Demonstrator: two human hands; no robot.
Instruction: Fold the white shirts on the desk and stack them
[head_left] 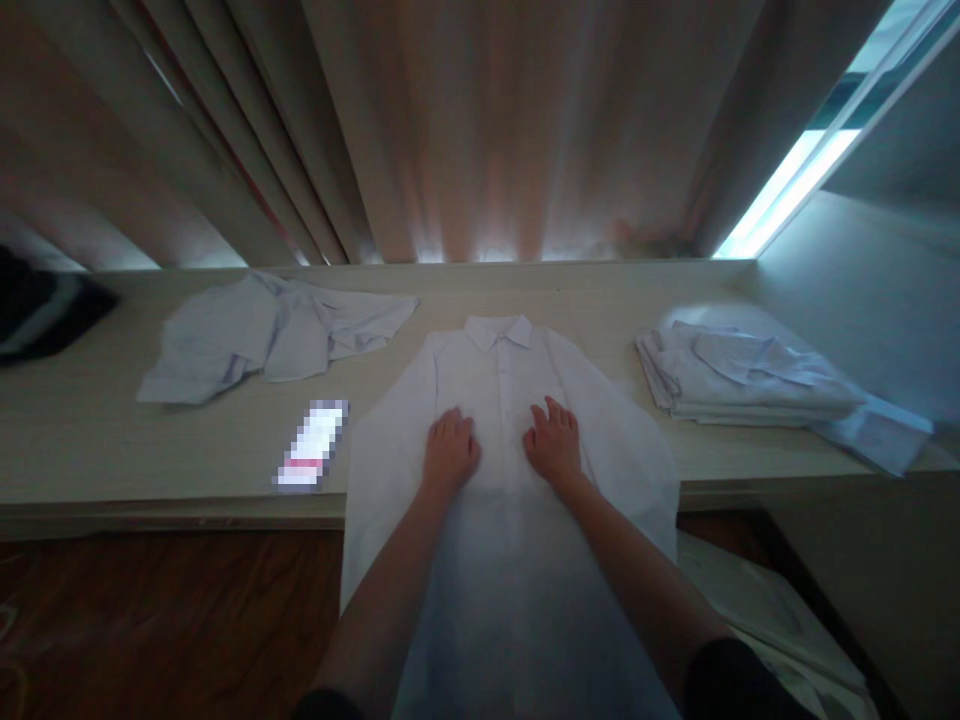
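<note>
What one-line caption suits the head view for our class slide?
Left hand and right hand rest on a spread white collared shirt, with folded garments stacked at right.

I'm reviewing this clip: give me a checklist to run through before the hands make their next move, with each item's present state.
1. White shirt spread with its collar toward the curtain: ok.
2. Left hand and right hand over the shirt front, either side of the button strip: ok.
3. Whole shirt on the counter: not ok; its lower part extends past the front edge.
4. Every button fastened: cannot tell; too faint.
5. Folded stack apart from the shirt: ok.
6. Rumpled white cloth neatly folded: not ok.
</note>
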